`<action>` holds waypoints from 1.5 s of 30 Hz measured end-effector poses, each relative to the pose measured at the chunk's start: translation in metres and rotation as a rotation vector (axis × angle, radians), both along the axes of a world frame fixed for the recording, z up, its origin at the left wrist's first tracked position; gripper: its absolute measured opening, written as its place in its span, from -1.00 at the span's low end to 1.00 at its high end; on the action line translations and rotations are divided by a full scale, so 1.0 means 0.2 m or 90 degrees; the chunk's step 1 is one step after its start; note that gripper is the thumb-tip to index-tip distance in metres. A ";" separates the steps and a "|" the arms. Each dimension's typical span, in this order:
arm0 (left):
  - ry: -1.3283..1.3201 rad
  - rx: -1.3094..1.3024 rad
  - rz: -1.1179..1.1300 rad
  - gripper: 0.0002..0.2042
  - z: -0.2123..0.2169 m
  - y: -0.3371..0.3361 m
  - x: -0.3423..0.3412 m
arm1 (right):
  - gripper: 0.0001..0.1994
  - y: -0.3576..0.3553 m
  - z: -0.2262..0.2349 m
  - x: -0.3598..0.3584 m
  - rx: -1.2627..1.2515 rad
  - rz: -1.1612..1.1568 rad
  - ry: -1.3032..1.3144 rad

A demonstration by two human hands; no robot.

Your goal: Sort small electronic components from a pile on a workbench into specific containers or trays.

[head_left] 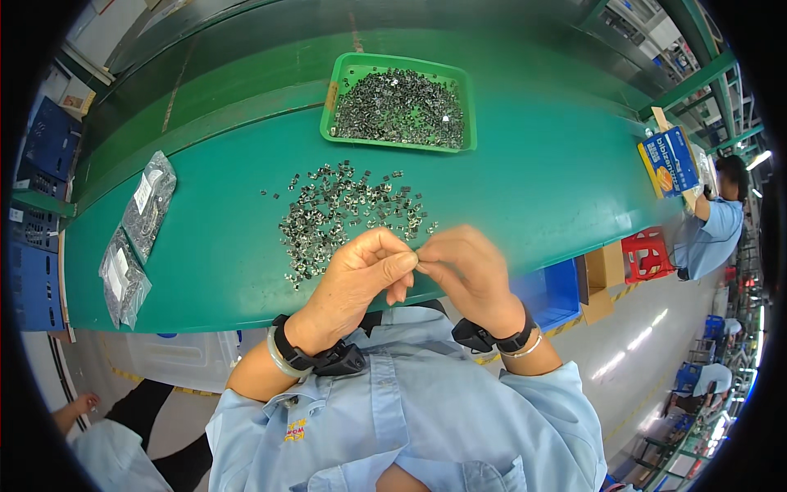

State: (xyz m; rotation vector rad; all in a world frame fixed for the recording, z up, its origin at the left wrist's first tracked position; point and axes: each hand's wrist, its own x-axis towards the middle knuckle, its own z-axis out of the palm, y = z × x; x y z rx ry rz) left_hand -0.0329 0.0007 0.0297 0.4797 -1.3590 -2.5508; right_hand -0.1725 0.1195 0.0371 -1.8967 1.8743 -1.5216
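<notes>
Over the near edge of the green worktable (pixel 221 246), my two hands meet at their fingertips. My left hand (pixel 357 283) is closed, thumb against the curled forefinger. Opposite it, my right hand (pixel 471 275) pinches with thumb and forefinger and is slightly blurred. Whatever lies between the fingertips is too small and covered to make out. Just beyond the hands spreads a loose pile of small black and silver parts (pixel 324 213). Farther back, a shallow green tray (pixel 469 115) holds many more such parts.
Two clear plastic bags of dark parts (pixel 149 205) (pixel 123 283) lie at the left. A blue and yellow box (pixel 668 164) stands at the far right. Beside the table's right edge are a blue bin (pixel 549 295), a cardboard box (pixel 602 271) and a red stool (pixel 646 254). Other people sit nearby.
</notes>
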 end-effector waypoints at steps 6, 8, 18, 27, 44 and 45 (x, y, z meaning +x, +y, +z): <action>0.033 0.117 0.005 -0.84 -0.01 0.02 0.00 | -0.78 0.00 -0.03 0.03 -0.009 -0.005 -0.117; 0.092 0.195 -0.025 -0.86 -0.04 0.02 0.01 | -0.79 0.00 -0.05 0.04 -0.019 0.003 -0.194; 0.166 0.285 -0.036 -0.88 -0.08 0.04 0.00 | -0.81 -0.01 -0.02 0.07 -0.017 -0.003 -0.178; 0.174 0.301 -0.052 -0.85 -0.10 0.04 0.01 | -0.81 -0.02 -0.02 0.04 -0.061 0.061 -0.081; 0.054 0.184 -0.045 -0.85 -0.07 0.02 0.02 | -0.83 0.01 -0.05 -0.02 0.013 0.057 -0.056; 0.054 0.185 -0.045 -0.85 -0.06 0.02 0.02 | -0.84 0.02 -0.05 -0.01 0.023 0.056 -0.085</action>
